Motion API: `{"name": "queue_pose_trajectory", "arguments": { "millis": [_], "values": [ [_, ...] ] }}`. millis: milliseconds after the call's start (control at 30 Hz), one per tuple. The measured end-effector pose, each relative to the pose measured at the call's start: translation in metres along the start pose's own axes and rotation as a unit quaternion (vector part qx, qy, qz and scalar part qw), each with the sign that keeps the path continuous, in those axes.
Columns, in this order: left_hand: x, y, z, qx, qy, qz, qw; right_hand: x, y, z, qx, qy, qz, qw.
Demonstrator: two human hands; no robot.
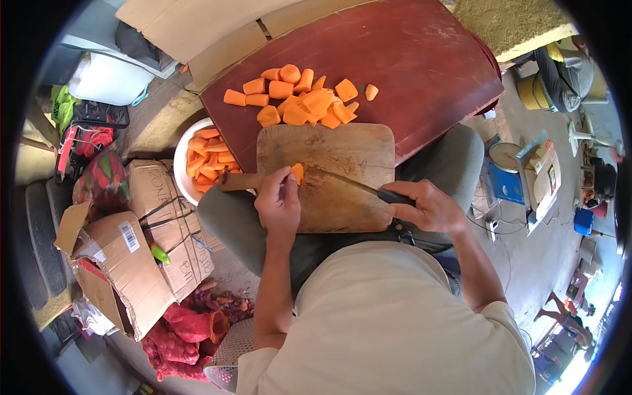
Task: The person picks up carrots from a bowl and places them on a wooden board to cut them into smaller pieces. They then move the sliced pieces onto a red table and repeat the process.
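The person sits over a wooden cutting board (329, 174) that rests across the lap and butts against the dark red worktop (408, 66). The left hand (280, 204) pins a small orange piece (297, 172) to the board, fingertips pressed together on it — the piece sits near the board's left middle, just beside the thumb. The right hand (428, 207) is wrapped tight round the dark handle of a knife (359, 185), its grip closed on it, and the blade runs leftward across the board with its tip reaching the orange piece.

Further out on the worktop, beyond the board's far edge, lies a heap of cut orange chunks (303, 99) — some scattered singly, most piled in the middle. To the left, tucked against the worktop's edge and the person's knee, a white bowl (181, 164) holds more of the same orange chunks.

Down on the floor at the left, cardboard boxes (141, 243) stand open, with a red mesh sack (187, 332) below them. At the right, a blue container (507, 178) stands on the floor, well apart from the board
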State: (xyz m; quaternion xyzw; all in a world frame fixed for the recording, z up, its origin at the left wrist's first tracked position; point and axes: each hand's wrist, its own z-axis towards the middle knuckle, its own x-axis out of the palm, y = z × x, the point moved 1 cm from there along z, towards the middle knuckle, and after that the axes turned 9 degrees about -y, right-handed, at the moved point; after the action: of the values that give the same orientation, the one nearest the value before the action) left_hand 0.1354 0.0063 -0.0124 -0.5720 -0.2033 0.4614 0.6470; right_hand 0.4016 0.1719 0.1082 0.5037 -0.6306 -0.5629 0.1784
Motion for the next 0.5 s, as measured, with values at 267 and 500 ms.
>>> {"name": "queue_pose_trajectory", "arguments": {
  "millis": [267,500],
  "values": [
    [0.050,0.008,0.092,0.050,0.031,-0.005,0.998,0.004,0.007,0.012,0.015,0.043,-0.030,0.999],
    [0.013,0.021,0.073,0.009,0.002,0.031,0.999,-0.008,-0.008,0.029,-0.086,-0.019,-0.082,0.993]
  ]
}}
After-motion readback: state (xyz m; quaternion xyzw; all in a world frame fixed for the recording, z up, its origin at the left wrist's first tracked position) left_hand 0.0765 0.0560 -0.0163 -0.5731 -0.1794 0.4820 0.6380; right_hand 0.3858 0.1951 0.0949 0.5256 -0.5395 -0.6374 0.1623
